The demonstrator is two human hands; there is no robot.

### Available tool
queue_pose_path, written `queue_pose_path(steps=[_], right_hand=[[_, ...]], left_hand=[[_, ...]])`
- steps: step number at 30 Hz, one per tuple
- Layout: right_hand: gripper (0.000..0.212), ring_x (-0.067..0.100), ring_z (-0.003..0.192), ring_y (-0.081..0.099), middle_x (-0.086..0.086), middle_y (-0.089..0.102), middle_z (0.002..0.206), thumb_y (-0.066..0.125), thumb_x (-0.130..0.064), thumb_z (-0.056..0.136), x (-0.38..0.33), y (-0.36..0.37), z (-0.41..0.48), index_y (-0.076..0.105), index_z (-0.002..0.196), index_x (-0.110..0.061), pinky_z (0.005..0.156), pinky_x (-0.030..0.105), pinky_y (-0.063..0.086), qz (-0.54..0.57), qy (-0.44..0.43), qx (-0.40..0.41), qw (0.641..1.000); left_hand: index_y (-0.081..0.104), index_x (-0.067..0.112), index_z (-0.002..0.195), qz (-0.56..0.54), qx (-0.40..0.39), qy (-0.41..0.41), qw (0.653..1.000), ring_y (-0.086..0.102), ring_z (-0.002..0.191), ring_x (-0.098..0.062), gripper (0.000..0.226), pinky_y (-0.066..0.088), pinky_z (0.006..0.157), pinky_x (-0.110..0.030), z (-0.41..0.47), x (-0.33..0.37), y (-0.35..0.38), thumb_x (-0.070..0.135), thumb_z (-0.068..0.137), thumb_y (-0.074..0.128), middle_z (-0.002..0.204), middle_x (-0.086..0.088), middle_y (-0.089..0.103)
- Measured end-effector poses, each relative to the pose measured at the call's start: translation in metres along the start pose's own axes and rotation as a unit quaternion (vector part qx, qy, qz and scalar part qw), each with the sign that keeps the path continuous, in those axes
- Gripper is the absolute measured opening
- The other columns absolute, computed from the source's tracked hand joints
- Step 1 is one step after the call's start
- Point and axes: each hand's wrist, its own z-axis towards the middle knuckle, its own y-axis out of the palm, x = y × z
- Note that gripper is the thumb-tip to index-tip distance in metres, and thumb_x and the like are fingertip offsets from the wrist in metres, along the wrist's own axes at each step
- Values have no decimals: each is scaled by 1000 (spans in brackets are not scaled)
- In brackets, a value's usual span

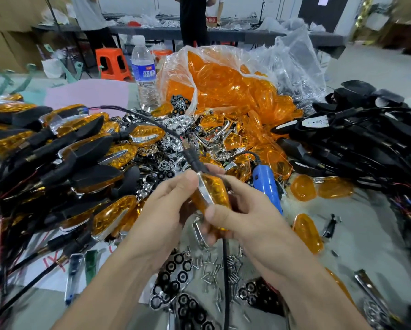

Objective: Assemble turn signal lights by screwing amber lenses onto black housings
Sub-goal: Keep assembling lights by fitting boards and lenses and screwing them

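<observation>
Both hands hold one turn signal light (211,195) above the middle of the table, its amber lens with a chrome strip facing up and its black stalk and cable running away toward the back. My left hand (166,210) grips its left side with the thumb near the stalk end. My right hand (242,215) grips the right side, thumb pressed on the lens's near end. A blue electric screwdriver (267,186) lies just right of my hands. Loose screws (221,265) are scattered below them.
Finished lights (64,163) are heaped on the left, black housings with wires (356,139) on the right, a plastic bag of amber lenses (223,86) at the back. Chrome reflectors (176,277) lie near the front edge. A water bottle (143,72) stands behind the pile. People stand beyond.
</observation>
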Motion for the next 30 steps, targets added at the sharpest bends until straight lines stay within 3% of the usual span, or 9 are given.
queue_pose_path(steps=[3, 5, 8, 12, 17, 21, 25, 28, 30], right_hand=[[32, 30, 66, 67, 12, 73, 87, 74, -2, 91, -2, 0, 0, 72, 118, -20, 60, 35, 58, -3, -22, 105, 994], [17, 29, 70, 71, 9, 76, 89, 69, -12, 96, -3, 1, 0, 73, 112, -15, 62, 33, 60, 38, -19, 170, 985], [21, 25, 88, 76, 9, 79, 101, 66, -26, 93, 1, 7, 1, 77, 107, -14, 74, 34, 62, 111, 4, 198, 974], [20, 17, 97, 76, 5, 79, 109, 67, -14, 95, 3, 13, 0, 80, 107, -23, 83, 32, 60, 167, 50, 166, 971], [46, 26, 103, 72, 21, 73, 120, 78, -12, 78, -12, -5, -4, 68, 123, -8, 98, 45, 56, 140, 23, 135, 981], [33, 22, 90, 70, 12, 77, 101, 84, -23, 74, -19, -23, -4, 78, 102, -8, 76, 29, 58, 107, 32, 154, 982], [52, 20, 91, 74, 16, 77, 111, 74, -26, 75, -17, -16, -3, 71, 116, 5, 76, 26, 60, 137, 21, 162, 977], [50, 25, 98, 76, 18, 77, 112, 73, -26, 77, -13, -9, -3, 70, 116, 6, 79, 29, 61, 146, 2, 173, 974], [48, 25, 91, 77, 18, 78, 107, 74, -28, 75, -13, -6, -3, 73, 111, 4, 74, 29, 62, 125, 6, 179, 976]], left_hand=[[77, 26, 116, 133, 93, 54, 985, 74, 100, -30, 40, 58, 94, -48, 2, -9, -1, 56, 96, 58, 108, -9, 78], [69, 43, 128, 272, 176, 138, 936, 74, 102, -8, 41, 59, 94, -39, -1, -13, 1, 58, 90, 63, 110, 15, 77], [52, 58, 141, 439, 127, 228, 859, 66, 108, 10, 72, 57, 90, -20, -7, -16, 10, 55, 72, 73, 132, 39, 60], [51, 49, 147, 482, 88, 270, 829, 52, 132, 9, 86, 51, 108, -30, -7, -21, 12, 59, 67, 84, 151, 36, 45], [55, 42, 147, 406, 2, 286, 868, 42, 145, 0, 72, 44, 112, -28, -6, -17, 8, 13, 86, 78, 156, 25, 46], [71, 39, 128, 237, -54, 176, 954, 55, 138, -12, 68, 52, 106, -33, -2, -4, 4, -5, 76, 72, 140, 14, 65], [78, 24, 119, 48, 69, 117, 990, 74, 103, -22, 51, 61, 83, -30, -3, 2, -2, 7, 71, 85, 116, -6, 78], [77, 18, 120, -22, 86, 52, 995, 73, 99, -21, 39, 62, 79, -30, -2, -2, 6, 22, 82, 70, 117, -8, 77], [77, 15, 118, -53, 90, 35, 994, 73, 96, -20, 35, 62, 78, -29, -1, -2, 9, 25, 87, 64, 117, -11, 77]])
